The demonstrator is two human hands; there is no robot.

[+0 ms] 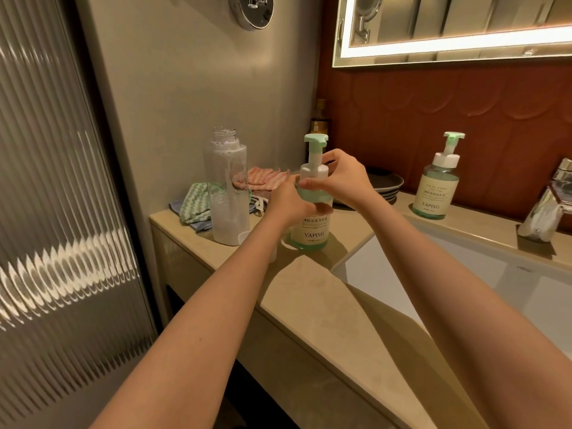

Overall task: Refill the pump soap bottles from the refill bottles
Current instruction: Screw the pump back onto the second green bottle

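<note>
The pump soap bottle, stood upright on the countertop, is gripped at its shoulder by the left hand and pinched at its white pump collar by the right hand, the uncapped refill bottle being nearer the left arm.

Head view — looking down, close over the countertop.

Pump soap bottles: two. Refill bottle: one. Loose white cap: one. Cloths: three. Dark corner bottle: one. Tap: one. Hands: two.
</note>
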